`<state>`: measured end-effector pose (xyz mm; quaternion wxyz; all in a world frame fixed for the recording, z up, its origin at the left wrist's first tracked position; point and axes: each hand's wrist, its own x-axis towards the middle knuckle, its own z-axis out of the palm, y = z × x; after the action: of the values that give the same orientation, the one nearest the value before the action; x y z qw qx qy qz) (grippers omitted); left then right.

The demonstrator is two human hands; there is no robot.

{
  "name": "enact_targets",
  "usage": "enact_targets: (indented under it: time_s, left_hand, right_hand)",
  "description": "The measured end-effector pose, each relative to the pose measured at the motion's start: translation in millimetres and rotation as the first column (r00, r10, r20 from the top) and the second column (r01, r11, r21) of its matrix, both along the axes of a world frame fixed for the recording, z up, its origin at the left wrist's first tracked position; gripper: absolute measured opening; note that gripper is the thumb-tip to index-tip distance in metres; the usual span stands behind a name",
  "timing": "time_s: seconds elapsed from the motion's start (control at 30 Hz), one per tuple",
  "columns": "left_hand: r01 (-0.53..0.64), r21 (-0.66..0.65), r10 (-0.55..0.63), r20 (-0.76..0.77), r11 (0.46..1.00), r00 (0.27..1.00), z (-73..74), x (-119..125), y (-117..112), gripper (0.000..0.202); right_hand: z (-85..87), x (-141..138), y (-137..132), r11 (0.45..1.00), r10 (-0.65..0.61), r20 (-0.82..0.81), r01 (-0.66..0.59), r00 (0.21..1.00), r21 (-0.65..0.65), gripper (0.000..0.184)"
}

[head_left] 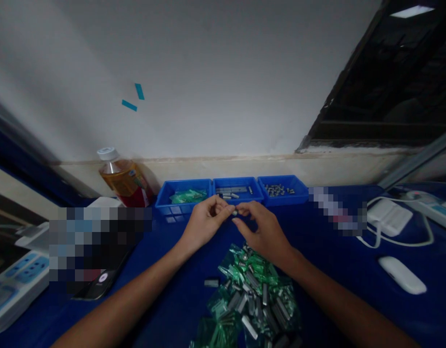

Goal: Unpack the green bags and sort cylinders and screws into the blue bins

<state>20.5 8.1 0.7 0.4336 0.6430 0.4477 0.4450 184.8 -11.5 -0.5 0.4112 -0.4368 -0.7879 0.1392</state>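
1. Small metal part: I see it at the fingertips of both hands, above the blue tabletop and just in front of the middle tray; it is too small on my feed for me to make out its shape.
2. The left hand has its thumb and forefinger brought together, pinching the part, with the other fingers curled behind.
3. The right hand meets it from the other side, thumb below and forefinger above; I cannot tell whether these two grip the part or only steady it.
4. Below the hands I have a loose pile of green plastic bags and grey metal pieces, partly under the right wrist. One grey block lies apart, just left of it.
5. Beyond the hands, three blue trays stand in a row against the wall. The left tray holds green bags, the middle tray holds long and short metal pieces, and the right tray holds many small metal pieces.
6. Out to my left I see a bottle with a white cap and a power strip; to my right, a rounded white case lies near a white charger with its cable.
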Motion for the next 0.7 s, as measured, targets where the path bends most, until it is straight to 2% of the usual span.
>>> enact_targets:
  time_s: [0.07, 0.13, 0.23, 0.3, 0.4, 0.47, 0.5, 0.53, 0.6, 0.7]
  left_hand:
    - [0.025, -0.030, -0.025, 0.010, 0.999, 1.000, -4.4, 2, 0, 0.031]
    - [0.028, -0.020, -0.029, -0.040, 0.999, 0.999, -5.2, 2, 0, 0.032]
    - [0.103, 0.017, -0.094, -0.286, 0.995, 0.954, 4.1, -5, -2, 0.032]
    - [0.244, 0.009, -0.205, -0.511, 0.970, 0.834, 15.5, -14, -7, 0.032]
    - [0.417, -0.110, -0.339, -0.778, 0.902, 0.529, 32.6, -27, -19, 0.025]
    - [0.419, -0.209, -0.364, -0.870, 0.884, 0.333, 40.3, -31, -28, 0.025]
    - [0.401, -0.240, -0.363, -0.893, 0.884, 0.265, 42.6, -30, -33, 0.028]
    - [0.384, -0.263, -0.363, -0.906, 0.885, 0.217, 44.0, -29, -36, 0.031]
    - [0.378, -0.290, -0.373, -0.912, 0.879, 0.170, 44.2, -26, -40, 0.032]
    - [0.410, -0.293, -0.386, -0.908, 0.864, 0.164, 41.7, -23, -39, 0.024]
  right_hand:
    - [-0.4, 1, 0, 0.994, 0.001, 0.146, -0.018, 0.989, 0.111, 0.010]
    - [3.5, 4, 4, 0.989, -0.012, 0.269, -0.028, 0.963, 0.143, 0.011]
    - [19.2, 11, 24, 0.994, -0.053, 0.387, 0.012, 0.921, 0.107, 0.013]
    - [32.1, 14, 47, 0.997, -0.056, 0.471, 0.076, 0.880, -0.024, 0.016]
    - [44.1, 11, 82, 0.940, 0.070, 0.599, 0.148, 0.798, -0.307, 0.020]
    - [44.5, 3, 99, 0.906, 0.144, 0.640, 0.160, 0.755, -0.392, 0.018]
    - [42.9, -2, 104, 0.900, 0.162, 0.652, 0.160, 0.741, -0.406, 0.016]
    - [40.9, -6, 107, 0.894, 0.178, 0.665, 0.164, 0.726, -0.417, 0.015]
    - [36.7, -14, 110, 0.886, 0.196, 0.687, 0.175, 0.700, -0.430, 0.016]
    - [33.5, -19, 112, 0.882, 0.179, 0.715, 0.212, 0.676, -0.421, 0.020]
